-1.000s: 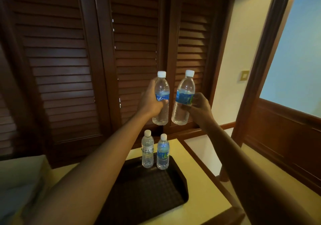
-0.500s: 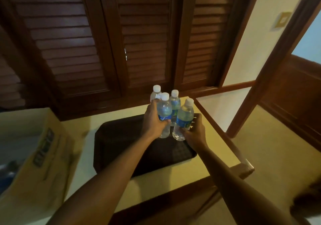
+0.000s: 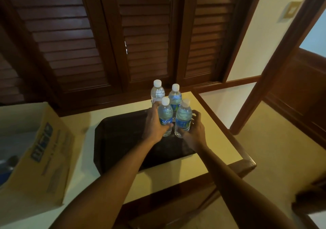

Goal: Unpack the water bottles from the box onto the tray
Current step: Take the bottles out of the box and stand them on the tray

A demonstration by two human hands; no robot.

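Several clear water bottles with white caps stand at the far right corner of a dark brown tray (image 3: 120, 140). My left hand (image 3: 154, 124) is wrapped around the front left bottle (image 3: 165, 113). My right hand (image 3: 195, 131) grips the front right bottle (image 3: 183, 115); its fingers look slightly loosened. Both held bottles are upright with their bases on or just at the tray. Behind them stand two more bottles, one at the back left (image 3: 157, 91) and one at the back right (image 3: 175, 96). The cardboard box (image 3: 40, 149) sits open at the left.
The tray rests on a cream tabletop (image 3: 176, 172) with a dark wooden edge. Dark louvred wooden doors (image 3: 105, 34) rise right behind the table. A doorway and floor lie to the right. Something blue shows dimly inside the box.
Both hands brought their bottles down from chest height to the tray, beside the two standing ones. My view tilted downward, bringing the box into sight.
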